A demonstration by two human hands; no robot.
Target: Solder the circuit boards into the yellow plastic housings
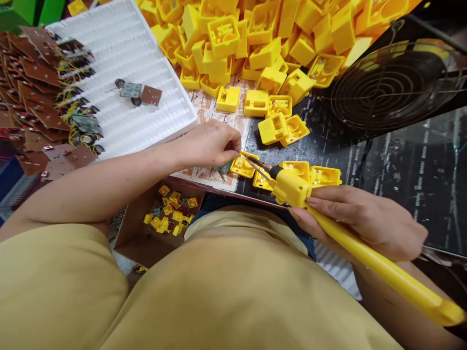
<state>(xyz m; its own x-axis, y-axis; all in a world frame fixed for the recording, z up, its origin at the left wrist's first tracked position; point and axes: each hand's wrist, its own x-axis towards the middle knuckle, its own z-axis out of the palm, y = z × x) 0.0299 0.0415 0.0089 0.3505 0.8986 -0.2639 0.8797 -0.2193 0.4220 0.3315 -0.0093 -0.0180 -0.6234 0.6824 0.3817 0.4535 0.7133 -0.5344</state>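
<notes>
Brown cardboard box (pixel 136 236): small yellow plastic casings (pixel 175 197)
White ribbed foam tray (pixel 146 53): brown circuit boards (pixel 151 96)
Left hand (pixel 209 143): fingertips together
Right hand (pixel 368 218): clamped on yellow plastic soldering tool (pixel 375 265)

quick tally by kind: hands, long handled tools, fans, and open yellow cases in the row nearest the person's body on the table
Hands (left hand, right hand): 2
Long-handled yellow tool: 1
Black fan: 1
Open yellow cases in the near row, partly covered by the tool: 4 showing
Total: 8

Left hand (pixel 211 144) curled, right hand (pixel 365 218) gripping.
</notes>
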